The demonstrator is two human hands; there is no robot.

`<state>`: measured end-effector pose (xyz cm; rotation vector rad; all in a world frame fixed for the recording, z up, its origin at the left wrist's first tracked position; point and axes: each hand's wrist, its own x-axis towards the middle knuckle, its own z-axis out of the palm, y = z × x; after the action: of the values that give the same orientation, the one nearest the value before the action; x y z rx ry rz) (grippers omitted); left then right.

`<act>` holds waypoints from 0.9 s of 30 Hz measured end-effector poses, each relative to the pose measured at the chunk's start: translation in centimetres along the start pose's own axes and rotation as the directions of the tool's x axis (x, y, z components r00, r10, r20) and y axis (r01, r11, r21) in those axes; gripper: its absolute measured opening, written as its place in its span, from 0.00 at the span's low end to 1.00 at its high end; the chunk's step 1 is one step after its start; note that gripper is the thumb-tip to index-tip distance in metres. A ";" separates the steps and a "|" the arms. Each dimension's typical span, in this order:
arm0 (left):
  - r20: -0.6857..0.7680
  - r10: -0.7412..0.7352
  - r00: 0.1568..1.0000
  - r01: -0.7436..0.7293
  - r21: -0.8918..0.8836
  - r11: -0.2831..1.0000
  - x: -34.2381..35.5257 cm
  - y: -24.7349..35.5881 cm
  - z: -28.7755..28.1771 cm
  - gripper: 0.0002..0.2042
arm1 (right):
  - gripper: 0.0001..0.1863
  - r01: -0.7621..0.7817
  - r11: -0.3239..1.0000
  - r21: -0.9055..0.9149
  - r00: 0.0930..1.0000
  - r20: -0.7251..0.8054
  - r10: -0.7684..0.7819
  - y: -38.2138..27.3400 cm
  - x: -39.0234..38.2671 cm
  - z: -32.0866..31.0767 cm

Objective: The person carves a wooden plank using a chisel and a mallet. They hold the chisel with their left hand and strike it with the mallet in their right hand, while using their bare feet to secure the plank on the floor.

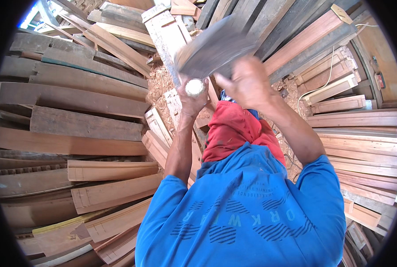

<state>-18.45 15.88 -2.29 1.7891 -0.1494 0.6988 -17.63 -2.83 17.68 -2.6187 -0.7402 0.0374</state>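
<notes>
My left hand [191, 103] is closed round an upright tool handle [195, 87], seen end-on as a pale, rough, round top; its lower part is hidden. Over and beyond it, a grey-brown wooden block [216, 46] is smeared by motion, its exact shape unclear. My right hand [251, 83], also blurred, is at the block's near right end and appears to grip it, thumb toward the left hand. Under the block's left end, a pale plank [166, 30] runs away from me, with whitish dust or chips along its edge.
Wood shavings [162, 86] cover the ground around the plank. Stacked dark boards [74, 95] fill the left side; framed, grooved reddish panels [340, 104] and long boards lie to the right. A pale cable [329, 73] curves down at the right. Red cloth [234, 129] covers my lap.
</notes>
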 end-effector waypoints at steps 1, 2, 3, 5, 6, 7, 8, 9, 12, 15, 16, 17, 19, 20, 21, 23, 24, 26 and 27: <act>0.002 0.021 1.000 -0.020 -0.055 0.998 0.0 -0.4 0.4 0.11 | 0.16 0.048 0.996 -0.072 0.999 -0.009 -0.049 1.1 0.4 1.6; 0.012 -0.046 0.999 0.045 0.014 0.999 -0.4 -0.1 0.7 0.12 | 0.17 0.087 0.985 -0.146 0.996 -0.014 -0.090 2.4 0.6 2.9; 0.016 -0.078 0.997 0.078 -0.010 0.997 0.0 0.3 0.7 0.12 | 0.19 0.140 0.966 -0.217 0.989 -0.007 -0.145 3.0 0.8 3.5; 0.023 -0.156 0.987 0.157 -0.051 0.986 0.4 0.9 0.2 0.11 | 0.21 0.074 0.992 -0.106 0.997 0.012 -0.073 1.4 1.0 0.7; 0.061 -0.235 0.970 0.233 0.027 0.972 0.0 -0.4 -0.2 0.10 | 0.20 0.095 0.995 -0.014 0.992 -0.087 -0.096 0.9 1.0 -0.2; 0.051 -0.278 0.959 0.277 0.024 0.961 0.7 0.0 0.0 0.10 | 0.19 0.162 0.985 0.066 0.955 -0.261 -0.139 0.4 1.4 -1.1; 0.045 -0.281 0.959 0.281 0.015 0.960 0.5 -0.2 0.1 0.10 | 0.18 0.239 0.962 0.132 0.888 -0.430 -0.161 -0.1 2.2 -1.8; 0.046 -0.268 0.962 0.268 0.003 0.963 1.0 -0.2 0.2 0.10 | 0.18 0.215 0.958 0.191 0.880 -0.463 -0.105 -0.8 2.8 -2.7; 0.061 -0.278 0.959 0.276 0.036 0.960 1.4 -0.7 0.4 0.10 | 0.15 0.271 0.942 0.198 0.811 -0.574 -0.113 -0.8 4.6 -3.0; 0.069 -0.366 0.928 0.363 0.056 0.930 1.6 0.0 0.6 0.10 | 0.20 0.043 0.987 -0.155 0.999 -0.016 -0.046 1.0 2.9 1.1; 0.063 -0.313 0.948 0.312 0.031 0.950 1.3 0.1 0.5 0.09 | 0.23 0.049 0.956 -0.289 0.991 0.136 -0.009 1.3 2.7 2.3; 0.056 -0.259 0.964 0.259 0.005 0.966 1.0 0.2 0.4 0.09 | 0.24 0.031 0.979 -0.201 0.990 0.138 -0.003 2.0 2.1 2.6; 0.023 -0.162 0.987 0.162 -0.034 0.986 0.3 0.6 0.0 0.08 | 0.26 0.007 1.000 -0.016 0.987 0.159 -0.004 1.5 0.9 1.7; 0.058 -0.167 0.984 0.169 -0.042 0.985 0.1 0.9 -0.6 0.08 | 0.27 -0.041 0.996 0.073 0.982 0.184 0.027 0.9 0.4 0.8; 0.094 -0.167 0.981 0.173 -0.051 0.984 0.3 2.0 -1.2 0.08 | 0.27 -0.035 0.991 0.129 0.990 0.141 0.016 1.0 0.0 0.6; 0.083 -0.225 0.971 0.230 -0.057 0.971 0.2 2.4 -1.3 0.08 | 0.26 -0.017 0.971 0.236 0.999 0.051 0.005 1.3 -0.7 0.5; 0.063 -0.234 0.970 0.237 -0.047 0.970 0.3 2.6 -1.4 0.08 | 0.26 0.008 0.965 0.260 1.000 0.007 -0.010 1.1 -0.6 -0.2; 0.017 -0.237 0.971 0.238 -0.048 0.970 0.6 2.5 -1.0 0.08 | 0.25 0.051 0.951 0.304 0.997 -0.071 -0.030 0.2 -0.9 -2.1; -0.010 -0.233 0.972 0.233 -0.056 0.971 0.9 2.2 -0.7 0.08 | 0.24 0.102 0.943 0.316 0.988 -0.139 -0.061 0.0 -0.9 -2.6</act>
<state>-18.99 15.99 0.11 1.7139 0.0525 0.5356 -18.02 -4.33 19.96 -2.2549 -0.7297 -0.0307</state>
